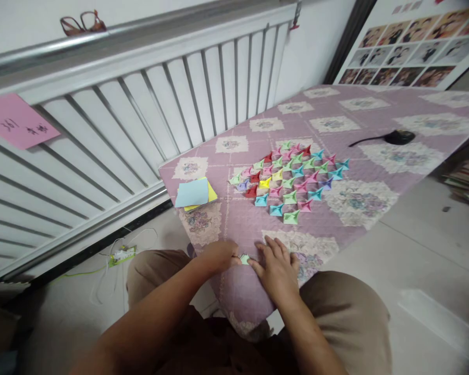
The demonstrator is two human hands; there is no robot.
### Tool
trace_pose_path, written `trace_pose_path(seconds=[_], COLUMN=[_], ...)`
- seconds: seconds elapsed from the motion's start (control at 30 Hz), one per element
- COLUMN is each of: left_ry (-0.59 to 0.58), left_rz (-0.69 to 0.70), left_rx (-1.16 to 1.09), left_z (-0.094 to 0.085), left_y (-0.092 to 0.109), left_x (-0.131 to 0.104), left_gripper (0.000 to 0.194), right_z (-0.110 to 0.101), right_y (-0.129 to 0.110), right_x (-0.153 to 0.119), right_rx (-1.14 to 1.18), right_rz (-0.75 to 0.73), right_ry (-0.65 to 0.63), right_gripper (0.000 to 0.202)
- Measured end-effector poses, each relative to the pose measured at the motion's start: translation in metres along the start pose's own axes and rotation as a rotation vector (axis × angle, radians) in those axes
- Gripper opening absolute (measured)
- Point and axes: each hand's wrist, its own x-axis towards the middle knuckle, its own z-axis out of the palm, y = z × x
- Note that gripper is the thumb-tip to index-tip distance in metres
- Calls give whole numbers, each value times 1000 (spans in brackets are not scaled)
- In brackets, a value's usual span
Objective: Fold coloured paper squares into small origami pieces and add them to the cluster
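A small light green folded paper (244, 259) lies on the purple floral tablecloth (242, 224) near the front edge. My left hand (222, 256) holds its left side with curled fingers. My right hand (276, 265) lies spread on the cloth, its thumb touching the paper's right side. Several rows of folded paper pieces (290, 198) in green, pink, blue, red, yellow and purple stand beyond my hands. To the left is a stack of paper sheets, with a light blue sheet (192, 193) on top and yellow ones (211, 195) beneath.
A black object with a cord (399, 137) rests on the right part of the table. A white radiator (160, 104) runs along the left, with glasses (83, 24) above it and a pink note (19, 121) on it. A power strip (123, 255) lies on the floor.
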Motion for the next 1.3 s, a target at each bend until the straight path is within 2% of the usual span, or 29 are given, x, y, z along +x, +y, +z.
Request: trace_pose_path(seconds=[0.13, 0.23, 0.33, 0.43, 0.7, 0.9, 1.3], left_ry=[9, 26, 110, 209, 412, 534, 574], left_rz=[3, 44, 62, 47, 32, 74, 138], left_rx=[-39, -154, -297, -342, -163, -114, -178], left_z=[4, 9, 15, 24, 44, 56, 59], left_y=[-4, -9, -11, -8, 10, 11, 7], left_x=[-4, -9, -12, -15, -15, -10, -8], left_gripper=[21, 25, 19, 14, 7, 10, 13], right_z=[0, -1, -3, -6, -9, -5, 0], right_y=[4, 6, 7, 8, 8, 7, 9], right_x=[-4, -7, -9, -9, -6, -6, -5], right_rx=[49, 77, 104, 142, 271, 256, 261], right_rz=[-61, -104, -145, -181, -173, -174, -209], right_ry=[11, -8, -30, -39, -15, -8, 27], right_gripper=[30, 30, 32, 33, 19, 8, 12])
